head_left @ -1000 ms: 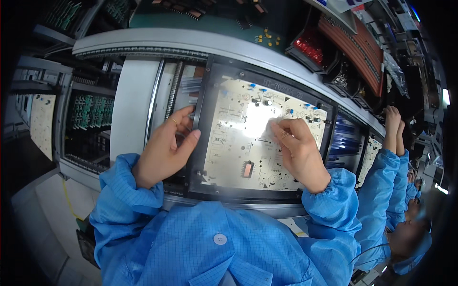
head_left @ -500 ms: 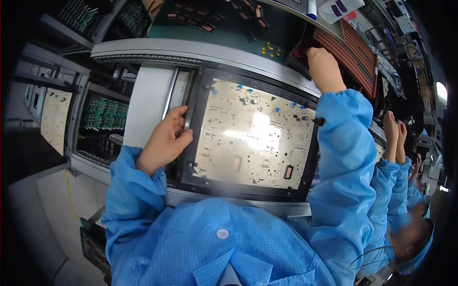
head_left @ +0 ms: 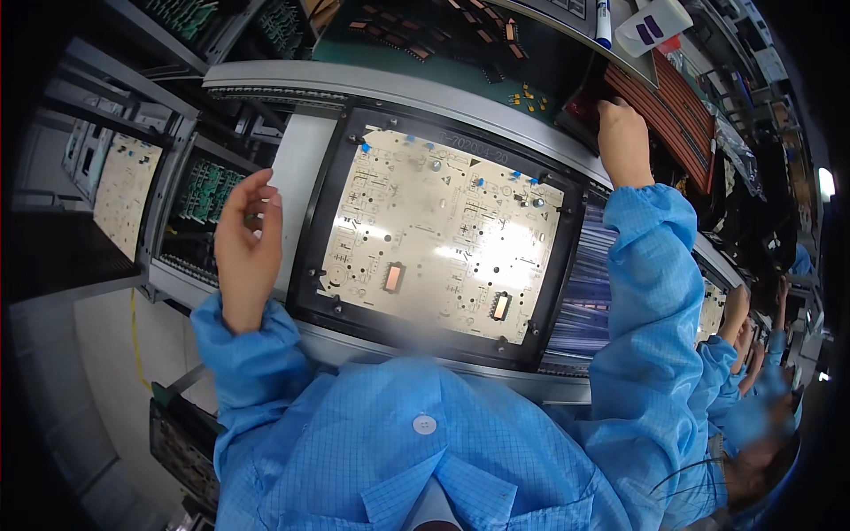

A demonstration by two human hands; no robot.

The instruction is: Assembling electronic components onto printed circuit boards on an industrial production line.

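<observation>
In front of me lies a pale circuit board [head_left: 425, 239] in a black frame [head_left: 305, 230], resting between the rails. On the board sit two dark chips, one [head_left: 393, 278] left of the other [head_left: 501, 306], and small blue parts and round capacitors near its far edge. My left hand [head_left: 248, 252] is off the frame's left side, fingers loosely bent and apart, holding nothing. My right hand [head_left: 624, 142] reaches to a dark bin with red inside [head_left: 583, 104] at the far right. Its fingers are curled, with the tips hidden, so I cannot see what they hold.
A metal rail [head_left: 425, 111] runs behind the frame. Beyond it, a green surface [head_left: 478, 87] carries several chips [head_left: 390, 35] and small yellow parts [head_left: 529, 97]. Reddish-brown tubes [head_left: 664, 124] lie at far right. Green boards [head_left: 204, 190] stand in a left rack. Co-workers' hands [head_left: 737, 311] appear at right.
My left hand has let go of the frame's edge and opened. The frame has shifted left along the rails, baring a striped purple surface at its right. My right hand stays at the bin.
</observation>
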